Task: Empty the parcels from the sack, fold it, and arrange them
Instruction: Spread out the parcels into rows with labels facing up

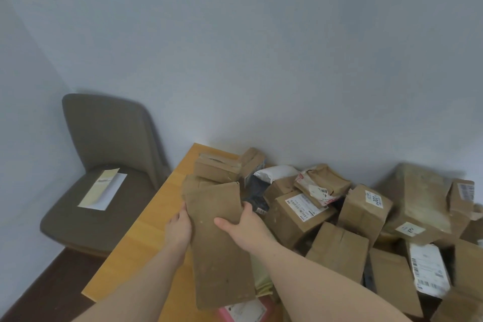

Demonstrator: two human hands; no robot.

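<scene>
Head view: both hands held a long flat box (219, 240) over the table (146, 238), left of the parcel heap (352, 217). Left hand (179, 227) gripped its left edge; right hand (245, 227) clasped its right edge, thumb on top. Sack could not be made out. Chair (104, 165) stood left of the table, a leaflet (103, 188) on its seat

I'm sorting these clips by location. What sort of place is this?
Probably a plain room in a home or small office: a wooden table against a bare wall, an upholstered chair, piled parcels.
</scene>
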